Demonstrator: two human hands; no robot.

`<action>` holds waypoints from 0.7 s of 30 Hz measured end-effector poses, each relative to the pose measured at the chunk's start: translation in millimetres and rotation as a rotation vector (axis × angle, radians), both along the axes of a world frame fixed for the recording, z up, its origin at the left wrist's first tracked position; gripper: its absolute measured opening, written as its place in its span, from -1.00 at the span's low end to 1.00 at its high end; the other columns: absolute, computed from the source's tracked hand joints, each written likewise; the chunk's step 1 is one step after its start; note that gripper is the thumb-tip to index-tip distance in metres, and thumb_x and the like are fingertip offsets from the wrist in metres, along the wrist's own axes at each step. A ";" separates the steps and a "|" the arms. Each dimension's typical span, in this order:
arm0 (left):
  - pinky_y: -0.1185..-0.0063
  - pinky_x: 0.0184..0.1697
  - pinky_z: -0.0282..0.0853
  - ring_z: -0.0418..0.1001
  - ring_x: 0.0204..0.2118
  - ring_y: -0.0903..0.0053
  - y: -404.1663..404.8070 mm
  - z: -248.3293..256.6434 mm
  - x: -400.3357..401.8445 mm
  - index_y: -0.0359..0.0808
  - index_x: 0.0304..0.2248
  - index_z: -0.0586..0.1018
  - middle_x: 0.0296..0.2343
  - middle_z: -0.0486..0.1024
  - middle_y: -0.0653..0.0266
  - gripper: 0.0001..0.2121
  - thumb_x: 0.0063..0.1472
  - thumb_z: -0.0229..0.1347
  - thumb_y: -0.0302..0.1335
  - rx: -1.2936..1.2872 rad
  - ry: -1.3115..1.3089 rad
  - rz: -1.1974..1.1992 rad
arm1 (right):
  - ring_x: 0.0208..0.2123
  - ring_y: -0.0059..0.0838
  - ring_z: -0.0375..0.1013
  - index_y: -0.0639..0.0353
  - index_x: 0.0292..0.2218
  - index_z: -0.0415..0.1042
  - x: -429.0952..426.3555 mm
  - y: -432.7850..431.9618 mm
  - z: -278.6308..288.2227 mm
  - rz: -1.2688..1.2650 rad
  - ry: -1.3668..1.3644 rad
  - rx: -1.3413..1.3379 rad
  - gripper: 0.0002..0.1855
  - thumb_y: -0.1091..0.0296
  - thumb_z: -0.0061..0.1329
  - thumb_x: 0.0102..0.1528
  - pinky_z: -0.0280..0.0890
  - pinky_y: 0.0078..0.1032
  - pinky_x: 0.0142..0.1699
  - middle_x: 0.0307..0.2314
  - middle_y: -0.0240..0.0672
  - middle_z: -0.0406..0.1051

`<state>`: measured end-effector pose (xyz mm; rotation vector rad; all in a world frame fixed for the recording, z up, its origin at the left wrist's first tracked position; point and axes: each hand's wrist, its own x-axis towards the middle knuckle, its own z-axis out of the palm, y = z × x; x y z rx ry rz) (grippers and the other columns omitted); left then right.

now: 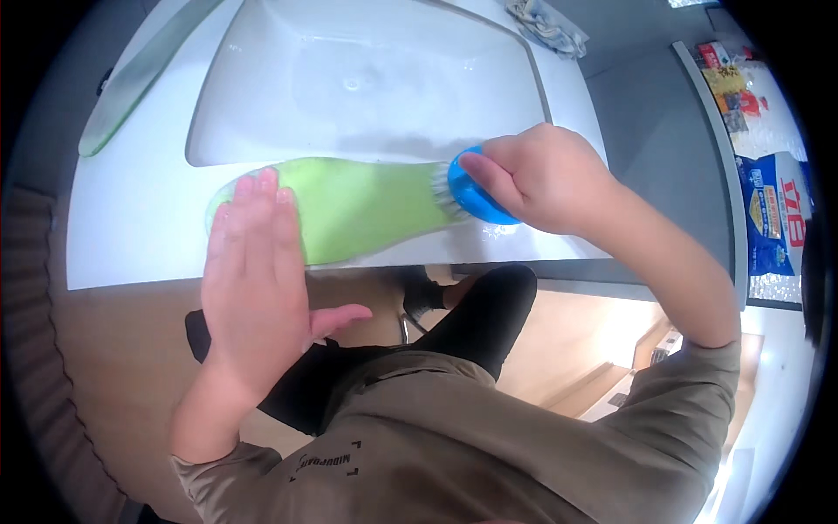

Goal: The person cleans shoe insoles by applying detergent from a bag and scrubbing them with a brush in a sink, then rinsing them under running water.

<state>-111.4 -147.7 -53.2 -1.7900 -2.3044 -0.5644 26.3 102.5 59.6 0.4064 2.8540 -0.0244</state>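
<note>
A light green insole-shaped flat piece (pixel 366 203) lies on the white counter, along the front edge of the sink basin. My left hand (pixel 255 262) rests flat on its wide left end, fingers together and thumb held out to the side. At the narrow right end, my right hand (pixel 550 183) grips a blue-backed scrub brush (pixel 474 190), whose pale bristles touch the green surface. A similar greenish, translucent piece (pixel 147 78) lies on the counter at the upper left.
Beyond the green piece is the white basin (pixel 412 85) with its drain. A crumpled cloth or bag (pixel 548 27) sits at the back right rim. On the right, behind a grey panel (pixel 713 144), lie a blue detergent bag (pixel 776 213) and colourful packets (pixel 727 82).
</note>
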 end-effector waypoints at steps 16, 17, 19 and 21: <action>0.14 0.27 0.08 0.17 0.24 -0.09 -3.5 1.5 4.2 -0.58 0.16 0.21 0.18 0.21 -0.19 0.17 -0.22 0.16 0.30 0.011 0.030 0.009 | -0.53 -0.01 0.48 0.11 -0.57 0.54 -21.8 -23.4 7.1 -0.005 0.151 -0.081 -0.43 -0.03 -0.26 0.30 0.41 -0.20 -0.35 -0.65 -0.09 0.45; 0.14 0.27 0.10 0.18 0.23 -0.08 -3.0 1.7 4.7 -0.58 0.15 0.22 0.17 0.22 -0.20 0.18 -0.31 0.25 0.22 0.019 0.026 0.010 | -0.51 -0.03 0.49 0.11 -0.56 0.55 -29.9 -34.5 -1.4 0.102 0.353 -0.127 -0.43 -0.04 -0.27 0.30 0.41 -0.20 -0.33 -0.63 -0.09 0.46; 0.15 0.26 0.12 0.20 0.22 -0.07 -3.9 -3.5 3.1 -0.58 0.14 0.23 0.16 0.22 -0.20 0.19 -0.39 0.34 0.15 0.021 0.015 0.020 | -0.51 -0.03 0.50 0.09 -0.56 0.55 -31.3 -38.0 -16.1 0.109 0.332 -0.111 -0.43 -0.03 -0.28 0.31 0.42 -0.21 -0.33 -0.62 -0.12 0.47; 0.13 0.26 0.12 0.20 0.21 -0.11 -4.8 -9.1 3.8 -0.59 0.14 0.22 0.15 0.23 -0.21 0.20 -0.40 0.34 0.16 -0.005 0.055 0.055 | -0.51 -0.05 0.51 0.05 -0.56 0.56 -28.4 -38.2 -27.5 0.152 0.283 -0.060 -0.43 -0.02 -0.29 0.32 0.43 -0.22 -0.34 -0.62 -0.17 0.49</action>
